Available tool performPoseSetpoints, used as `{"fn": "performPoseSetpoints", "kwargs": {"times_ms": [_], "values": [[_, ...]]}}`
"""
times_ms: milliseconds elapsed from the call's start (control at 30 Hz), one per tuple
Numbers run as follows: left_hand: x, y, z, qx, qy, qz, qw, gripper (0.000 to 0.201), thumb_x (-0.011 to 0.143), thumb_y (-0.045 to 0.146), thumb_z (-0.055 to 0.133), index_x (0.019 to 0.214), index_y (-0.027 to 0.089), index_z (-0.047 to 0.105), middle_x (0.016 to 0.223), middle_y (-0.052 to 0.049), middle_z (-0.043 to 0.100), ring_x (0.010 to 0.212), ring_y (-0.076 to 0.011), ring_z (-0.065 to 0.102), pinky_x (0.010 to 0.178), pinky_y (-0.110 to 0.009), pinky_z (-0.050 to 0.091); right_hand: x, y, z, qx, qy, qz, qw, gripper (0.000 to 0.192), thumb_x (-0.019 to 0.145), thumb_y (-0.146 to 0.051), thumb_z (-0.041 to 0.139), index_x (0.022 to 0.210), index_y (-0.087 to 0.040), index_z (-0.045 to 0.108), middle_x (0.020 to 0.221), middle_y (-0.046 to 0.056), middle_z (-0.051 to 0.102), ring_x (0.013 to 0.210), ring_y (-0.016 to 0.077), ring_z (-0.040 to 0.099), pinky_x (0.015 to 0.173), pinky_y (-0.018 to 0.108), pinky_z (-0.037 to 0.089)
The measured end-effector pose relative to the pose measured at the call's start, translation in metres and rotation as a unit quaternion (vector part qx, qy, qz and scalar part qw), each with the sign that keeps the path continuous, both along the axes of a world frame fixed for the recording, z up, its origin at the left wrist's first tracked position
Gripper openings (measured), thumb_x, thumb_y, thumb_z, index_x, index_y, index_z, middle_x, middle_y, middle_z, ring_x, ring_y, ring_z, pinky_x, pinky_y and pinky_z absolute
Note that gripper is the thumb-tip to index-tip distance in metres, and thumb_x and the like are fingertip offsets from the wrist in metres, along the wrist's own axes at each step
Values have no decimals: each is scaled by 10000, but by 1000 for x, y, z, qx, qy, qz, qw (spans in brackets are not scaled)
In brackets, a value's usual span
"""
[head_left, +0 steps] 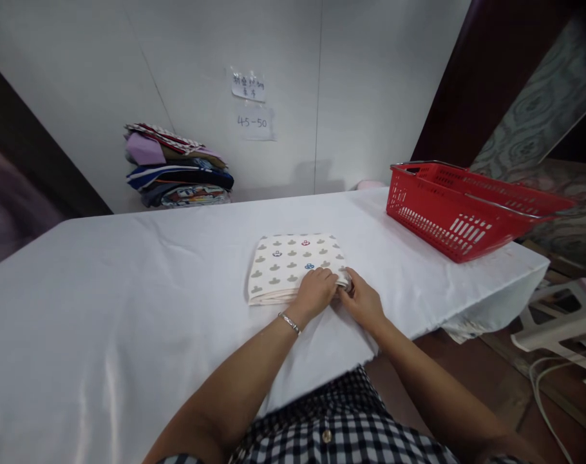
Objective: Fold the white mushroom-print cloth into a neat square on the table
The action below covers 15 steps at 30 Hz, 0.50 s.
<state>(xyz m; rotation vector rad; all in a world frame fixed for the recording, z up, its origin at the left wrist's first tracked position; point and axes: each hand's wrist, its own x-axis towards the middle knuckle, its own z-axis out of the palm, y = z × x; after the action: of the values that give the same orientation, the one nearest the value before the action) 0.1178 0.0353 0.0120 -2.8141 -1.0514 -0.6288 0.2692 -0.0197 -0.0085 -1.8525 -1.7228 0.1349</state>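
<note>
A folded cream cloth (293, 264) printed with rows of small olive-grey motifs, plus a red one and two blue ones, lies flat on the white-covered surface (129, 290), a little in from the near edge and roughly in front of the person. It is folded into a squarish packet with stacked layers showing along its near edge. Both hands meet at its near right corner. The left hand (316, 291) rests palm down on the cloth there, its fingers curled and pressing on the fabric; a thin silver bracelet (290, 323) circles that wrist. The right hand (362, 300) comes in from the right side, just beside the left and touching it, its fingers closed in a pinch on the corner of the cloth, where a small fold of fabric bunches between the two hands. Both bare forearms reach out over the near edge of the surface from a black-and-white checked garment (331, 428) at the bottom of the view. To the right, well apart from the cloth, a red plastic basket (457, 212) with slotted walls and a metal handle laid down sits near the right end of the surface. At the far left, against the pale wall, stands a stack of folded fabrics (177, 167) in mixed colours. On the wall above and to the right of that stack hang two paper notes (252, 103), the lower one reading "45-50".
</note>
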Motion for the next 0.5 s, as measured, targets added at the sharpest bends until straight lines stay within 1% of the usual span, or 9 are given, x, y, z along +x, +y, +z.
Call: {"fn": "performPoseSetpoints", "kwargs": {"times_ms": [100,200,300,400,500], "values": [[-1,0,0,-5,-7,-13,1000,76,869,189,493,888,179,565,901,-38,598,866,-189,528,735,-317,405,-4,3,2,-20,5,-21,1000,593,817,-365,476,1377,-208,363,1311,82,536,1137,247,544,908,363,446],[-1,0,1,-15,-9,-27,999,114,868,172,469,922,177,569,910,-40,600,865,-188,527,747,-319,410,-6,7,2,-30,7,-36,999,612,811,-340,473,1393,-202,340,1291,94,552,1119,264,557,878,373,457],[-3,-1,1,-23,-4,-36,999,152,860,162,472,978,183,565,931,-41,600,884,-195,525,757,-329,411,-4,8,-2,-10,7,-36,999,616,799,-311,487,1390,-212,346,1263,97,574,1061,271,588,828,372,471],[-5,-2,1,-32,-7,-26,999,196,841,127,476,1006,197,555,976,-45,594,932,-203,516,765,-337,409,-2,6,-7,18,8,-32,999,609,799,-281,484,1389,-221,346,1223,89,599,1009,256,607,792,355,476],[-8,-2,0,-43,-19,-7,999,228,822,97,467,1003,202,557,999,-51,589,959,-206,504,775,-343,408,-1,3,-8,16,11,-29,999,605,801,-258,465,1392,-210,341,1139,83,637,947,242,621,753,340,483]]}}
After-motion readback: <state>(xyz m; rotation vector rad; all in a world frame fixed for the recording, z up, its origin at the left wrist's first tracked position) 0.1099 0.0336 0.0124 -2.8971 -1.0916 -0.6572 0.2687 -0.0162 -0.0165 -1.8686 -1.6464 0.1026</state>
